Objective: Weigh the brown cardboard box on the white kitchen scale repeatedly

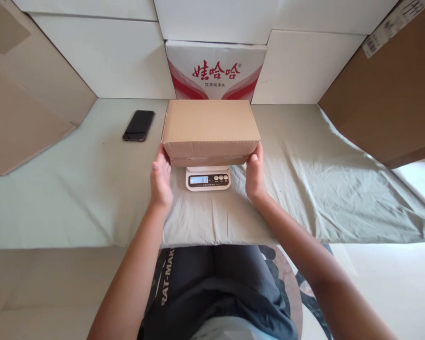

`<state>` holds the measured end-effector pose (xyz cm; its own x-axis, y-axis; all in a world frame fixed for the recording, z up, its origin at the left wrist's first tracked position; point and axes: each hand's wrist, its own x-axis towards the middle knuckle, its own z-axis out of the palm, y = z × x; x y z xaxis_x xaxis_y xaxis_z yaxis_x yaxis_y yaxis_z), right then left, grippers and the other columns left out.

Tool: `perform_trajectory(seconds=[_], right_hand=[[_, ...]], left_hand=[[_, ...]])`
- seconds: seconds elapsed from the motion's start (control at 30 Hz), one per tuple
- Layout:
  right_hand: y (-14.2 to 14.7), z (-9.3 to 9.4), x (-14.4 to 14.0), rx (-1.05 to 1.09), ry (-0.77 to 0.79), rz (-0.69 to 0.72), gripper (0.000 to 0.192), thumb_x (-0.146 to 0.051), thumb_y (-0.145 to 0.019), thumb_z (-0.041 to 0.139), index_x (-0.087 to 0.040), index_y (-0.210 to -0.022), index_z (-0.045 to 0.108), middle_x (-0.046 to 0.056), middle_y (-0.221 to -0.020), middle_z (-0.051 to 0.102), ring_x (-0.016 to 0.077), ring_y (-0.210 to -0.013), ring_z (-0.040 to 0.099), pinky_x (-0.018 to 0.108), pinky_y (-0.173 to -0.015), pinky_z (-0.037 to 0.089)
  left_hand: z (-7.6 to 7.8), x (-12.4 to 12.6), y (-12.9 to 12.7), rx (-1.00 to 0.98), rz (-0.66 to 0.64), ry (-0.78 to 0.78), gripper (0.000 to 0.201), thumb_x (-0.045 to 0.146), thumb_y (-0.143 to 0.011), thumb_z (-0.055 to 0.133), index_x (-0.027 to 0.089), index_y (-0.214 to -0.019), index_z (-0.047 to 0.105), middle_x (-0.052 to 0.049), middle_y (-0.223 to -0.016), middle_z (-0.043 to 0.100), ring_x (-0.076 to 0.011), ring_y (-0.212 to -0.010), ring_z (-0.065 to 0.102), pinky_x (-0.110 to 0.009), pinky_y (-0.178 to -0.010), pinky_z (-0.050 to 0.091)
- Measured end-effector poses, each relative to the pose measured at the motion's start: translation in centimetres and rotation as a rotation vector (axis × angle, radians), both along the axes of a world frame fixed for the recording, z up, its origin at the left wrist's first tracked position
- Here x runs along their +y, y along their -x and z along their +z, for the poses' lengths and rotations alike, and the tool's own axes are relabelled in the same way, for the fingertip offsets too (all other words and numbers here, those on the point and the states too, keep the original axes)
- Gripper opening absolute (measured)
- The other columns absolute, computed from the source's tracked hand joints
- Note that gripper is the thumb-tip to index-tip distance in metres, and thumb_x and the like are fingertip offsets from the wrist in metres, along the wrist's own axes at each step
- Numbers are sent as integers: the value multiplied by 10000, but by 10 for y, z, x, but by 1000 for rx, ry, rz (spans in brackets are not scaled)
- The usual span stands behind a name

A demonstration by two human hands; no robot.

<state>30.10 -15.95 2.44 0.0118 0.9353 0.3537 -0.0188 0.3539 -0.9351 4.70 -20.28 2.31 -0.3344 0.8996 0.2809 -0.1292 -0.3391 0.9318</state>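
A closed brown cardboard box (210,120) sits level over a small white digital kitchen scale (208,187), hiding the scale's platform. Whether the full weight of the box rests on the scale, I cannot tell. My left hand (161,177) presses against the box's left side near its front lower corner, thumb toward me. My right hand (255,172) holds the opposite side in the same way, so the box is gripped between both palms. The fingers of both hands are partly hidden behind the box. On the scale's lit display (199,180) the digits look like 61.
A black smartphone (139,125) lies left of the box on the pale green cloth (127,203). Behind stands a white carton with red lettering (216,71), among white cartons. Large brown cartons flank the table, one left (28,94) and one right (386,99).
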Motion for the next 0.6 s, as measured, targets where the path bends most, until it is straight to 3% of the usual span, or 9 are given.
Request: perform_trajectory(seconds=[0.17, 0.37, 0.5, 0.6], right_hand=[[-5, -3, 3, 120, 53, -51, 887, -893, -973, 470, -449, -1732, 355, -12, -1927, 336, 319, -1837, 257, 681, -1524, 181], [-9, -9, 16, 215, 135, -116, 967, -899, -925, 505, -382, -1731, 369, 50, -1948, 281, 299, -1852, 212, 656, -1521, 187], [-14, -18, 30, 241, 181, -150, 1052, -961, -850, 495, -378, -1719, 387, 62, -1939, 297, 311, -1863, 171, 662, -1515, 190], [-18, -24, 37, 237, 190, -156, 1072, -961, -833, 501, -357, -1713, 398, 84, -1923, 330, 320, -1845, 239, 648, -1505, 229]], left_hand=[[-5, 3, 6, -21, 15, -43, 824, 912, -1029, 438, 354, -1584, 686, -79, -1856, 482, -322, -1806, 297, -535, -1487, 215], [-10, 14, 23, -99, 48, 16, 876, 971, -966, 448, 342, -1506, 729, -93, -1836, 510, -351, -1778, 364, -566, -1479, 260], [4, 35, 45, -118, 24, 68, 899, 1001, -966, 382, 353, -1463, 757, -69, -1791, 568, -347, -1764, 393, -534, -1476, 302], [16, 64, 55, -148, 40, 93, 993, 1025, -966, 287, 316, -1507, 722, -89, -1809, 543, -338, -1759, 402, -510, -1469, 321]])
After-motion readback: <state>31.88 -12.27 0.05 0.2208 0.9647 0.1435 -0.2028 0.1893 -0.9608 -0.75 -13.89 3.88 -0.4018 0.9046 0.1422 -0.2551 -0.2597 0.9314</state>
